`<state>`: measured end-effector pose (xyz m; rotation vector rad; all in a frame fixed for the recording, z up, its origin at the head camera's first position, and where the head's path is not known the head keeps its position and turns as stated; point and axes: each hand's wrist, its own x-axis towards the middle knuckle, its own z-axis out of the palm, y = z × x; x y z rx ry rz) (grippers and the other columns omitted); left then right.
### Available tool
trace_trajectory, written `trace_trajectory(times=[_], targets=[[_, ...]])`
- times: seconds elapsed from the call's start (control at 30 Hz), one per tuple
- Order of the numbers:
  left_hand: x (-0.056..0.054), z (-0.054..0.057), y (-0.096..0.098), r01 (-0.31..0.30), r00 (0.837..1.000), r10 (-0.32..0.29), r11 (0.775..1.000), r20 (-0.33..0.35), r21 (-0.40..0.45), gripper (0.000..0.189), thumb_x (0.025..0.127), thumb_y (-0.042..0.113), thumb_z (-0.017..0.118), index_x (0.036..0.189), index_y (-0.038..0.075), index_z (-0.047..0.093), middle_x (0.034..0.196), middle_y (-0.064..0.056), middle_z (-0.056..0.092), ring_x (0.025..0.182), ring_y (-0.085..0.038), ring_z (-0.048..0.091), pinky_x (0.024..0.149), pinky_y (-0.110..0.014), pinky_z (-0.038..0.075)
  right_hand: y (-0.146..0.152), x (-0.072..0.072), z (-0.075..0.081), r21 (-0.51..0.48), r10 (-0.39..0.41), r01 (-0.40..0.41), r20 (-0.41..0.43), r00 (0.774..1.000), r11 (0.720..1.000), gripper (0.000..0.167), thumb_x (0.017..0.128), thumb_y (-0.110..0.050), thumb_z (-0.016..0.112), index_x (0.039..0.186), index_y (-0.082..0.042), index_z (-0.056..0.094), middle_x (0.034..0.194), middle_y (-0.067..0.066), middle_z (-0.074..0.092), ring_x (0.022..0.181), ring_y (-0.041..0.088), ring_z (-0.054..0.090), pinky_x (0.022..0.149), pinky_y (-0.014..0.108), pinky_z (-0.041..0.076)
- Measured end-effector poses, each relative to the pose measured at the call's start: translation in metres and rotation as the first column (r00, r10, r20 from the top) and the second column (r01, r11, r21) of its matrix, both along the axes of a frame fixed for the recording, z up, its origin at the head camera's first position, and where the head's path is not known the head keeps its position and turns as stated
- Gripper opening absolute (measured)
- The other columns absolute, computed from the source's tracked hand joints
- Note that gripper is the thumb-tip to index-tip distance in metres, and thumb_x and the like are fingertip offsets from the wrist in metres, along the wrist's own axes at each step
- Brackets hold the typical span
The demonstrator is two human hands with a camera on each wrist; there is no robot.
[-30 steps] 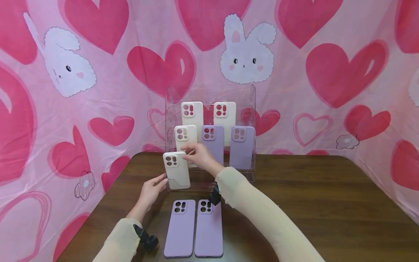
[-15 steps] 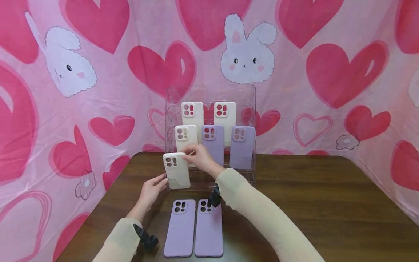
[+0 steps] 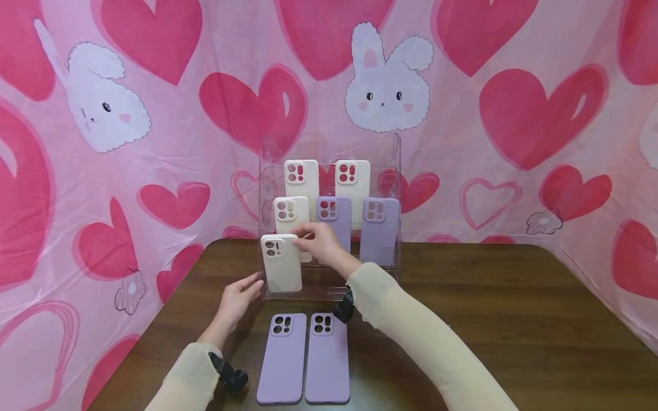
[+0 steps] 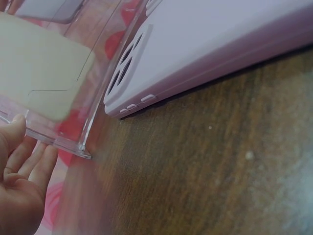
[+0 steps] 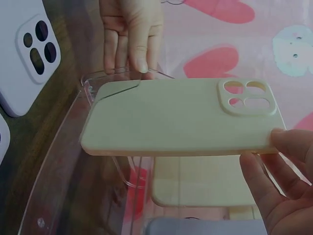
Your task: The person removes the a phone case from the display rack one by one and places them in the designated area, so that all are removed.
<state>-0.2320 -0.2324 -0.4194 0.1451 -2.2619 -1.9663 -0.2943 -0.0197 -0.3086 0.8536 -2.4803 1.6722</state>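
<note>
My right hand (image 3: 325, 245) pinches a cream phone case (image 3: 283, 271) at its upper right corner, thumb in front and fingers behind. The case stands upright in the lowest tier of a clear tiered display stand (image 5: 61, 161), at the left end, its foot behind the front lip. At the stand's lower left corner, my left hand (image 3: 237, 299) grips the clear edge between thumb and fingers, as the left wrist view (image 4: 24, 181) shows. Behind the held case, another cream case (image 3: 290, 220) is partly covered by it and by my right hand.
Two purple cases, one left (image 3: 281, 365) and one right (image 3: 328, 365), lie flat on the wooden table (image 3: 493, 331) before the stand. Higher tiers hold purple cases (image 3: 380, 234) and cream cases (image 3: 301, 182). A pink heart-patterned cloth (image 3: 329, 108) hangs behind.
My right hand has shifted slightly right with the cream case, which now sits a little higher and further right. My left hand stays at the stand's corner.
</note>
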Motion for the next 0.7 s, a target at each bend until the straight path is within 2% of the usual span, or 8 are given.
trace_trajectory(times=[0.3,0.5,0.7], targets=[[0.001,0.0,0.002,0.0,1.0,0.0,1.0,-0.012,0.009,0.041,0.093,0.008,0.055,0.129,-0.009,0.046,0.131,-0.022,0.045,0.111,-0.032,0.051,0.09,-0.031,0.047,0.023,0.004,0.011,-0.031,-0.001,0.002,0.026,1.0,1.0,0.021,0.083,-0.004,0.068,0.104,-0.001,0.067,0.092,0.009,0.066,0.076,0.017,0.062,0.067,0.027,0.057],[0.001,0.002,0.002,-0.002,1.0,0.002,1.0,-0.011,-0.001,0.04,0.093,0.008,0.054,0.13,-0.008,0.045,0.131,-0.022,0.044,0.11,-0.034,0.051,0.09,-0.031,0.046,0.037,0.006,0.015,-0.052,-0.004,0.005,0.024,1.0,0.999,0.023,0.083,-0.005,0.068,0.105,-0.001,0.067,0.093,0.009,0.066,0.077,0.019,0.063,0.068,0.028,0.057],[0.0,0.001,0.0,0.006,1.0,-0.006,1.0,-0.007,-0.006,0.041,0.094,0.008,0.053,0.131,-0.008,0.044,0.132,-0.021,0.043,0.111,-0.035,0.05,0.092,-0.032,0.044,0.05,0.008,0.012,-0.096,0.013,-0.011,0.019,1.0,0.995,0.022,0.082,-0.002,0.068,0.103,0.003,0.066,0.093,0.012,0.065,0.075,0.019,0.063,0.068,0.03,0.057]])
